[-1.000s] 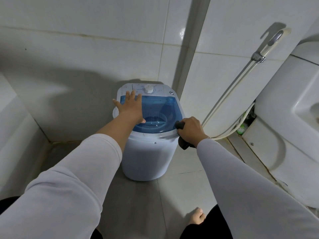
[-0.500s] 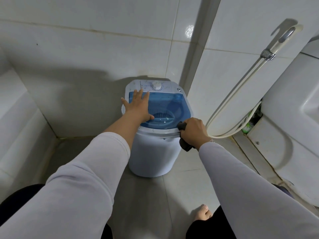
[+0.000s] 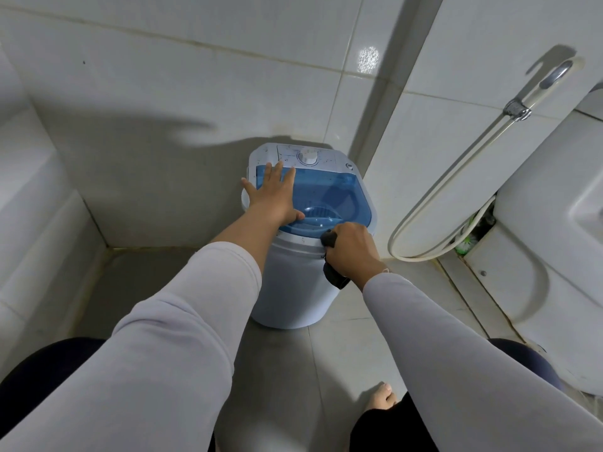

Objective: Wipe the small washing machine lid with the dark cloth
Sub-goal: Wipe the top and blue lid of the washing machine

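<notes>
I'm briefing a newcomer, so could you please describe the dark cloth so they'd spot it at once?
Find the small washing machine in the tiled corner. At its near right rim, the right hand grips the dark cloth; it is the only black thing against white plastic.

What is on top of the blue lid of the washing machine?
The left hand lies flat on the blue lid, and the right hand holds the dark cloth at its near edge. The lid under the palm is hidden.
</notes>
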